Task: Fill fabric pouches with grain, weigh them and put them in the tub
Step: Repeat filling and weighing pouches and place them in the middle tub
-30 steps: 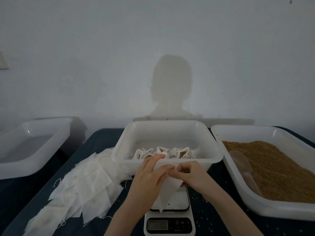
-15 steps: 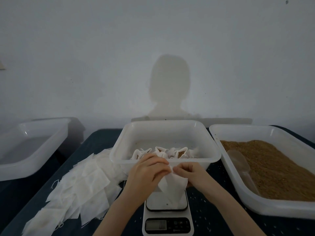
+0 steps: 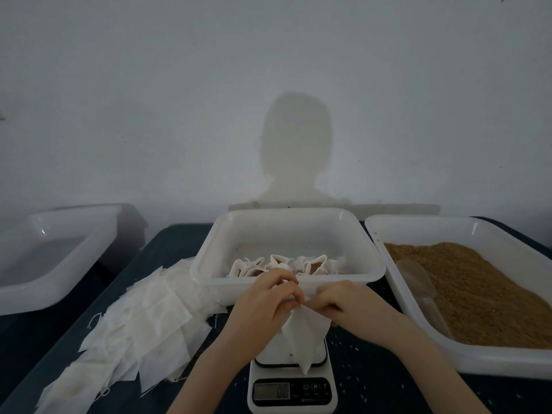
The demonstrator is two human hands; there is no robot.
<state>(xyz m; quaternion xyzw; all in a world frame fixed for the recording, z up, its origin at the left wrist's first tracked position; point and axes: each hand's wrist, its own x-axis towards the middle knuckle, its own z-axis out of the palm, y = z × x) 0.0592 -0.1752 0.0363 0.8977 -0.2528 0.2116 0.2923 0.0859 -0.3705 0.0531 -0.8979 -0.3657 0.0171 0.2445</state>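
- Head view: the left hand and the right hand meet over the scale, fingers curled, both pinching the top edge of one empty white pouch.
- The left hand's fingertips close on the pouch's upper left corner; the right hand's fingers grip the upper right part of the same edge, so the two grips sit close together at the pouch's mouth.
- The pouch hangs below both grips, flat and tilted, its lower corner pointing down over the scale's platform. Whether that corner touches the platform cannot be told.
- The scale stands on the dark table, between the person's forearms, its display toward the camera; the reading is too blurred to make out.
- Just behind the hands is the middle tub, holding filled pouches with brown grain showing in their open tops.
- To the right, a larger tub holds loose brown grain, with a clear scoop lying in it.
- To the left of the hands, a heap of flat empty pouches spreads across the table.
- Farther left stands another white tub, off the table's edge.
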